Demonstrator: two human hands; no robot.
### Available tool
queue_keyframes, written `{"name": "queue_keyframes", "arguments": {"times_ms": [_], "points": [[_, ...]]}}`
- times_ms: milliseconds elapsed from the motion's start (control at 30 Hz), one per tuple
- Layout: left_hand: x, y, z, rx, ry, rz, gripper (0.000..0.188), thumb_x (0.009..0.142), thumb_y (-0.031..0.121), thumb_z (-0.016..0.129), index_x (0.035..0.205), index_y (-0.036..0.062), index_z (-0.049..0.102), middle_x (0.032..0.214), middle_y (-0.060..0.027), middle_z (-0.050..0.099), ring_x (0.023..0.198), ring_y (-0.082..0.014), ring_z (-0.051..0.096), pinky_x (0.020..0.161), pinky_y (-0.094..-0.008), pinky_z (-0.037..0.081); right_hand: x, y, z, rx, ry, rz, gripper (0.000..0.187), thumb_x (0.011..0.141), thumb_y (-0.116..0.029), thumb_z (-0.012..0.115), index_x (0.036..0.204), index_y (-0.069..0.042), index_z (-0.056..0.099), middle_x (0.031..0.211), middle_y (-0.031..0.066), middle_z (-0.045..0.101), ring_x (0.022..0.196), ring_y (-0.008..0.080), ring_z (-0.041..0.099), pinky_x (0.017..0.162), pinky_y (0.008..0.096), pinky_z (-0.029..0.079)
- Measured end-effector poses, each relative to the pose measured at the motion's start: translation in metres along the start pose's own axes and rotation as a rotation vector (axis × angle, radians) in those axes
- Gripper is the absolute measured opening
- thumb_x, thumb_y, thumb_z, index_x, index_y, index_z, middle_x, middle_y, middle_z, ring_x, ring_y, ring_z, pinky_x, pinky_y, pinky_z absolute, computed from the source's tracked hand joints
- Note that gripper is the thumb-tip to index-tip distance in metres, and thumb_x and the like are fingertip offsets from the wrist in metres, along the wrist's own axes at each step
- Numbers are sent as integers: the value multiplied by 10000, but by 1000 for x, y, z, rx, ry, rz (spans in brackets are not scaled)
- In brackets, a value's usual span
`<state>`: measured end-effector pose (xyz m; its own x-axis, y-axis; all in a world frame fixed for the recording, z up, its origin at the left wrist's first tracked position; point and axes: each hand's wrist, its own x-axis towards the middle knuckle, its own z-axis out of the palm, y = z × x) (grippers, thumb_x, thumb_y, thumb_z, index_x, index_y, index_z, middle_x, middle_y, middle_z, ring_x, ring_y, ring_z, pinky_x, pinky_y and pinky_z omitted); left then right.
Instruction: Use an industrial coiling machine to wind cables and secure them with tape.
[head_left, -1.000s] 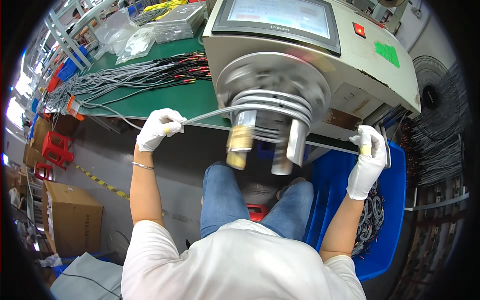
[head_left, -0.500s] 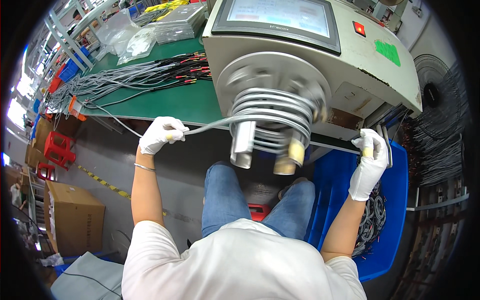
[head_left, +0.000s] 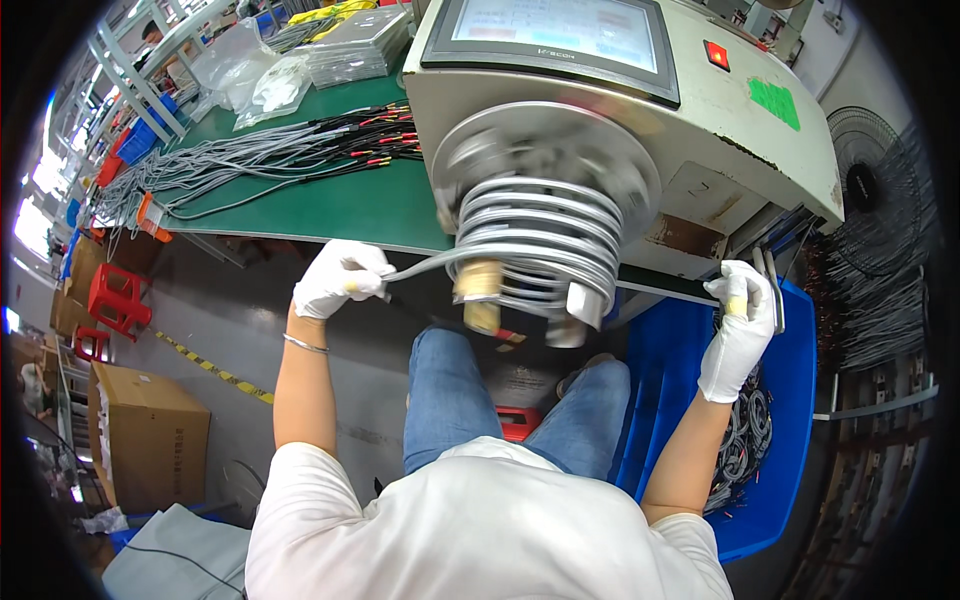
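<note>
My left hand [head_left: 345, 281], in a white glove, pinches a grey cable [head_left: 425, 262] close to its end. From there the cable runs right onto the spinning winding head [head_left: 545, 170] of a machine, where it lies in several coils [head_left: 540, 222] around blurred pegs. A dark, smeared tail with a red and yellow tip [head_left: 510, 338] trails below the cable, right of that hand. My right hand [head_left: 742, 325], gloved too, is curled beside metal bars [head_left: 772, 285] above a blue bin; whether it grips them is hidden.
The machine's housing [head_left: 740, 110] carries a screen [head_left: 555, 40] and a lit red switch [head_left: 717, 55]. Grey cables with red tips [head_left: 300, 150] lie on the green table [head_left: 330, 212]. Coiled cables fill part of the blue bin [head_left: 790, 440]. A fan [head_left: 870, 180] stands at right.
My left hand has moved slightly right, toward the winding head. The cable's loose tail has left the table side and swings below. The pegs have turned; my right hand stays put.
</note>
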<state>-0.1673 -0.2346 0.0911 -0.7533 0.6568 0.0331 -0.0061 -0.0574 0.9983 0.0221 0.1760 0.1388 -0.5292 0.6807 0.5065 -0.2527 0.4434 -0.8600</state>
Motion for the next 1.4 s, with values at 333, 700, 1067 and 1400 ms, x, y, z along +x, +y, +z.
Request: {"name": "queue_keyframes", "arguments": {"times_ms": [333,700,1067,1400], "points": [[20,52,88,27,132,122,493,665,81,741,1132,0,604,837,-97,623,666,-111,558,552,-245,433,-12,-4,12,71,-155,17,137,940,-97,555,1009,-2,627,958,60,627,765,108,594,738,242,481],[19,36,129,752,107,326,1004,690,-28,725,1491,45,124,1330,-147,450,1111,-199,544,922,-297,453,-11,-49,61,-81,-607,-432,908,704,-405,791,1411,-41,354,1183,163,541,1067,289,540,954,373,429],[29,-11,193,163,697,554,707,802,-105,615,1425,-36,288,1264,-163,514,1160,-217,516,974,-315,420,-39,-53,72,-25,-536,-399,771,615,-150,777,1315,-19,484,1181,202,567,1126,291,559,958,369,445],[-43,33,183,668,367,766,231,839,52,639,1035,-55,578,751,-115,608,622,-170,603,543,-282,495,-106,-37,9,-175,-744,-479,603,549,-152,811,1092,-30,579,954,163,615,861,351,612,788,425,499]]}}
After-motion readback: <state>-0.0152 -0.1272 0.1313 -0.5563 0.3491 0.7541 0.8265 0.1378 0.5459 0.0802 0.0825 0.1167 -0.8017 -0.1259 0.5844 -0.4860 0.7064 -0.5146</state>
